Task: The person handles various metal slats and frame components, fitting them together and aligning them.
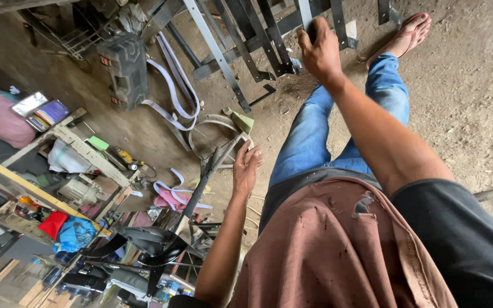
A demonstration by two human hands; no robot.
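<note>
Overhead, dark flat-barred metal frame, right hand gripping

We see dull grey metal bars under our right hand, matt and scuffed. The black rod by our left hand looks like dark, slightly glossy metal. Our apron is torn brown cloth, the jeans faded denim. The floor is rough, dusty earth.

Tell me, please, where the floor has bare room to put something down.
Bare dirt floor lies right of the jeans leg and sandalled foot. A smaller patch lies between the black case and the wire ring. The workbench side at the left is crowded.
</note>
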